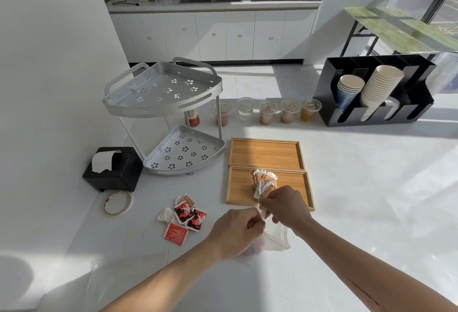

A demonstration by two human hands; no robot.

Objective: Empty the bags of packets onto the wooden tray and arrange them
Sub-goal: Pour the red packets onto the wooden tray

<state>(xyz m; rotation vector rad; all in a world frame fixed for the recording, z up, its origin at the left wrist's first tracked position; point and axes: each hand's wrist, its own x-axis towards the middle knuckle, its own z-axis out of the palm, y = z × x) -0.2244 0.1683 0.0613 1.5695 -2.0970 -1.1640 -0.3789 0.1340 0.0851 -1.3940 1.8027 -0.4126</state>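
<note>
Two wooden trays lie side by side on the white counter: a bare far tray (265,153) and a near tray (292,188) with a small heap of white-and-orange packets (264,180) on it. Just in front of the near tray, my left hand (235,230) and my right hand (285,205) both pinch the top of a clear plastic bag (275,237). The bag hangs below my hands and something red shows through it under my left hand. A loose pile of red and white packets (184,217) lies on the counter to the left.
A two-tier silver corner rack (171,118) stands at the back left, a black tissue box (114,168) and a tape roll (117,202) near it. Several lidded drink cups (267,111) line the back. A black cup holder (371,93) sits at the right.
</note>
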